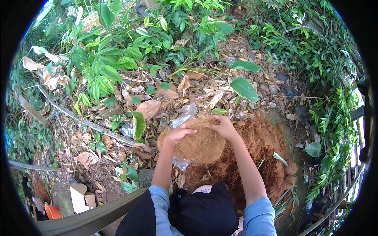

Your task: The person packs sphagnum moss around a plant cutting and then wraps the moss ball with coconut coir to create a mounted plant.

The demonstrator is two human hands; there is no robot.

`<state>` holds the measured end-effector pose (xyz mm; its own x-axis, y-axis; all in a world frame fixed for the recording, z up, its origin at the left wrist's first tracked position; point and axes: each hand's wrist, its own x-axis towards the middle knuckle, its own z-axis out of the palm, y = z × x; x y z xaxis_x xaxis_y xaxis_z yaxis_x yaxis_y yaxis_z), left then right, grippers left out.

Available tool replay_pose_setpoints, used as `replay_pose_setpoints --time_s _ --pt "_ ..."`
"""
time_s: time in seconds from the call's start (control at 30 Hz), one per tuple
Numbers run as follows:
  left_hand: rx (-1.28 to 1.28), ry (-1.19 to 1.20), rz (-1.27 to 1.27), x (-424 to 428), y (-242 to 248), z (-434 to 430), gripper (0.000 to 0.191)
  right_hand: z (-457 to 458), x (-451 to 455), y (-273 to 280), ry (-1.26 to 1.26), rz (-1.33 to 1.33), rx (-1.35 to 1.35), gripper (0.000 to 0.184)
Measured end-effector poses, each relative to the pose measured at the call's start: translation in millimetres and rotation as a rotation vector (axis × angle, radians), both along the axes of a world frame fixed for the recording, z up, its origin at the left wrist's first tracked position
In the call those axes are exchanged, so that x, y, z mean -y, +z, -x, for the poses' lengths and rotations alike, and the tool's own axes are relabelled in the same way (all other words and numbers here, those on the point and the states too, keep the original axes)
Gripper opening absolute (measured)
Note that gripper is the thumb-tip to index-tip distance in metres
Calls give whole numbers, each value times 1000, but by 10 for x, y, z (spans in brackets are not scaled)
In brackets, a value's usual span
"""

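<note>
A loose, round mass of tan coconut fibre [199, 144] is held out in front of me over the ground. My left hand [180, 133] grips its upper left part, the thumb lying across the top. At its upper right edge my right hand [222, 126] holds the fibre, with the fingertips partly hidden in it. Behind the fibre lies a clear plastic bag [185, 114], which shows above and below it. Reddish-brown coir or soil [265, 141] is heaped beneath and to the right of the fibre.
Dry leaves [149, 109] and green plants [109, 65] cover the ground ahead. A clear plastic container [128, 129] lies to the left. A curved rail [97, 216] crosses the lower left, near an open cardboard box [81, 197] and an orange object [52, 211]. Vines [322, 118] grow at right.
</note>
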<state>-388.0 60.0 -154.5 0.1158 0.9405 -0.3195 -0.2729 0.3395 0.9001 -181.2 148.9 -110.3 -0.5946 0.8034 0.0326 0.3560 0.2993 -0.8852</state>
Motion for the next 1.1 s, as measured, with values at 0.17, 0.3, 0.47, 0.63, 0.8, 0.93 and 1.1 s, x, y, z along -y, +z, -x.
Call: replay_pose_setpoints --time_s 0.17,0.3,0.47,0.63,0.8,0.93,1.1 --pt "761 333 154 10 -57 -55 66 -35 23 -96 -287 599 -398 31" --pt "1032 480 -94 13 -216 -466 66 80 161 -208 -526 703 -580 36" --pt "1039 612 -220 -12 -466 -794 57 186 316 -171 -526 268 224 70" --pt "1095 570 -331 5 -513 -785 55 -34 250 271 -527 271 81 83" --pt "1127 533 -330 67 -390 -770 55 -90 302 438 -639 -531 134 64" --pt "1154 537 -332 115 -322 -836 54 75 354 369 79 -307 244 63" --pt "1312 334 -338 141 -367 -969 56 260 609 189 155 -332 709 77"
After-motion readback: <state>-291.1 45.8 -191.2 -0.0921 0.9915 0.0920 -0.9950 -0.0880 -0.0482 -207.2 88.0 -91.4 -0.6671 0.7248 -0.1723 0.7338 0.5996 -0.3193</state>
